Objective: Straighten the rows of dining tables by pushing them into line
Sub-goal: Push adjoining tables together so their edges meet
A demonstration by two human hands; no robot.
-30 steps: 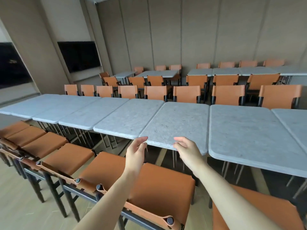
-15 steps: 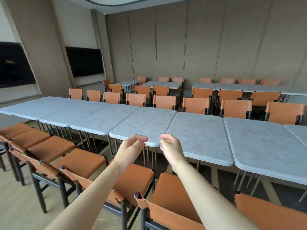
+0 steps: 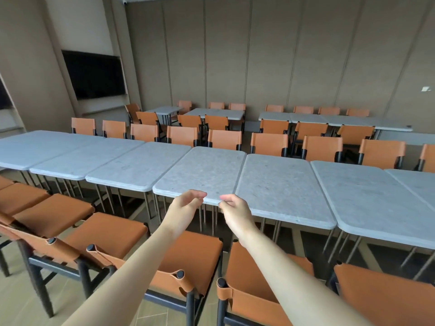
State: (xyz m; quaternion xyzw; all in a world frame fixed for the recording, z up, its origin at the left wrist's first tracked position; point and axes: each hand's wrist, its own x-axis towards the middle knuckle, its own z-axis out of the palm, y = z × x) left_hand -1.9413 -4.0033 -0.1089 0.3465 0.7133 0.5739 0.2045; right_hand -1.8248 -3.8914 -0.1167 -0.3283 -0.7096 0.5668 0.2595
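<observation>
Tables (image 3: pixel 200 172) stagger across mid-frame, near edges stepped; my left hand (image 3: pixel 186 204) and right hand (image 3: pixel 231 207) reach the centre one's edge, fingers relaxed, gripping nothing. Straightening mostly remains, I reckon.

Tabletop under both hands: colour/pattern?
Pale grey with fine darker speckling, stone-like, on the tabletop; the head view, the only one, shows it best.

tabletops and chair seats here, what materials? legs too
Tabletop: looks like pale grey speckled stone or composite, matte; the flecked surface suggests it, could be laminate. Table legs: thin rods, likely metal, dull brownish finish. Chair seat: tan leather or leatherette, smooth, wrapped round the frame. Chair frame: black, matte; wood or metal unclear.
</observation>
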